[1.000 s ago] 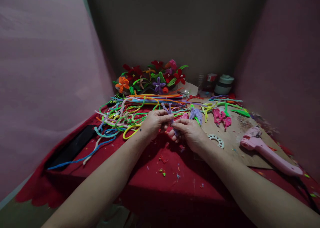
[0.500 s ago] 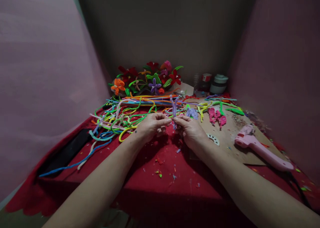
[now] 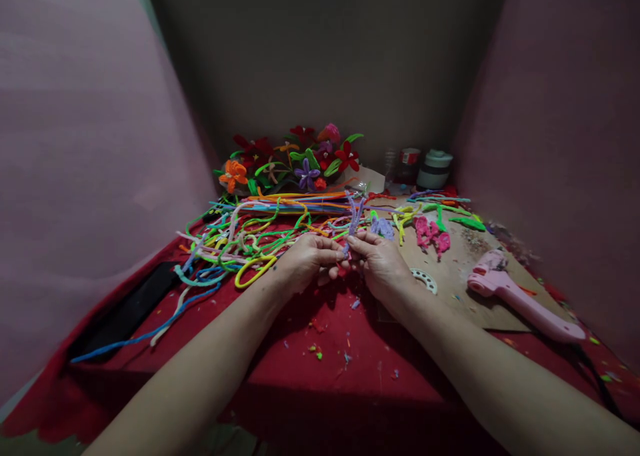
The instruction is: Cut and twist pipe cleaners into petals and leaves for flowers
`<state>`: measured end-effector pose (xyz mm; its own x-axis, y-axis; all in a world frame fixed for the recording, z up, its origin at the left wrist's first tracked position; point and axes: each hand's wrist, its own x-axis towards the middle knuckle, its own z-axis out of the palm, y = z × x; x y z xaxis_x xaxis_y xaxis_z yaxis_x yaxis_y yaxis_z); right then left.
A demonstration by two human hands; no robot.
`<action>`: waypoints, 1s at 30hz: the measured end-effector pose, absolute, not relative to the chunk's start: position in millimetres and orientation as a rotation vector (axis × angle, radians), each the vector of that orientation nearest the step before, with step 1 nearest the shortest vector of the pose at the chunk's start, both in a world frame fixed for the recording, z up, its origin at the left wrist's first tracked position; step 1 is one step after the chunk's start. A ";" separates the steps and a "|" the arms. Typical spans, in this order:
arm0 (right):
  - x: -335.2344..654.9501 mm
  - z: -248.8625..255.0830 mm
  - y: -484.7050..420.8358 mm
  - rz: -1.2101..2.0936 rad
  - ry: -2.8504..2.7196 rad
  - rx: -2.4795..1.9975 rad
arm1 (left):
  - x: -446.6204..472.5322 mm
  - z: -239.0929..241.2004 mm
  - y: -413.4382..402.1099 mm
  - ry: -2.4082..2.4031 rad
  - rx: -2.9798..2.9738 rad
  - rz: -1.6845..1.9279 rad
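A purple fuzzy piece is held up over the red-covered desk, just to the left of the brown board. The right hand pinches it, thumb and forefinger closed on the stem from the side toward the board. Two purple strands rise above these fingers in a narrow V, and a short purple stretch shows lower down, between the tips of the two hands. The left hand, farther from the board, has its fingers drawn together against that lower stretch; the contact is partly hidden, so I cannot tell whether they pinch it or merely touch it.

On the board's left part lies a purple bundle, with yellow pieces and pink pieces farther right on it. A pale ring with holes rests on the board beside the right wrist. A pink glue gun lies at the board's right side, its handle reaching past the near edge. Left of the board spreads a tangle of coloured stems, and beyond that tangle, behind and left of the board, stand fuzzy flowers.
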<state>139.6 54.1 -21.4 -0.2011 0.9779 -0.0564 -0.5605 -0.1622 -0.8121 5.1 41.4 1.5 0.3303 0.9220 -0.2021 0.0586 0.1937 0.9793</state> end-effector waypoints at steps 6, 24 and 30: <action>138.8 -20.6 53.4 1.613 -0.837 -0.754 | 7.0 1.2 41.4 1.135 1.342 0.796; 141.6 -18.3 56.4 1.616 -0.767 -0.674 | 9.6 -0.4 42.0 1.176 1.291 1.051; 142.6 -17.5 56.2 1.649 -0.757 -0.668 | 8.9 0.6 41.8 1.156 1.250 1.079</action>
